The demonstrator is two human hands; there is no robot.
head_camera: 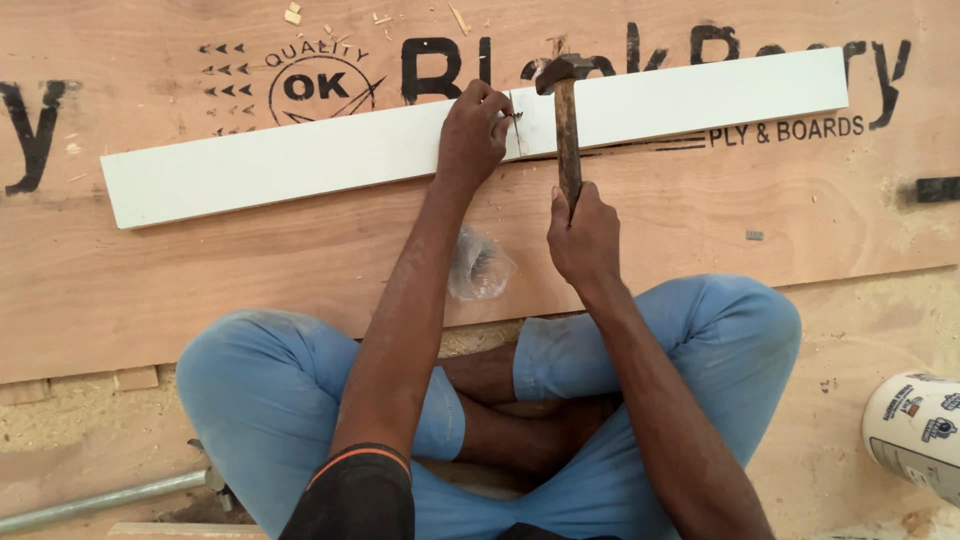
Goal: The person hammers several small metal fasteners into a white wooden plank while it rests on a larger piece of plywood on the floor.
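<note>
A long white strip (300, 160) lies slanted across a printed plywood sheet (150, 260) on the floor. My left hand (472, 135) rests on the strip near its middle and pinches a small nail (515, 116) upright against it. My right hand (583, 238) grips the wooden handle of a hammer (566, 120). The hammer's rusty metal head hovers just right of the nail, over the strip's upper edge. I sit cross-legged in blue trousers in front of the sheet.
A crumpled clear plastic bag (478, 265) lies on the plywood between my arms. A metal pipe (100, 500) is at the lower left on the dusty floor. A white cylindrical container (915, 430) stands at the lower right. Wood chips are scattered at the top.
</note>
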